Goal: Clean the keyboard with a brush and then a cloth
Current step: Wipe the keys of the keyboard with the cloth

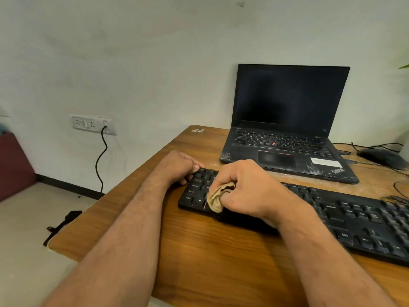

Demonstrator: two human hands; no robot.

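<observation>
Your right hand [240,187] bunches the tan cloth [218,197] tight against the keyboard [358,216] keys near the desk's [210,258] left edge. Your left hand [177,166], fingers curled, grips the keyboard's left end.

Pale wall [155,52] with socket panel [93,124], wooden desk [210,251], light floor [26,218]

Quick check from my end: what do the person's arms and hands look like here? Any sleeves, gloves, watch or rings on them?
Both forearms are bare from the bottom edge of the picture up to the wrists: no sleeve shows, and both have visible hair. The left hand and right hand are ungloved. No watch, band or bracelet shows on either wrist, and no ring on the fingers that can be seen. No cables or markings on them.
</observation>
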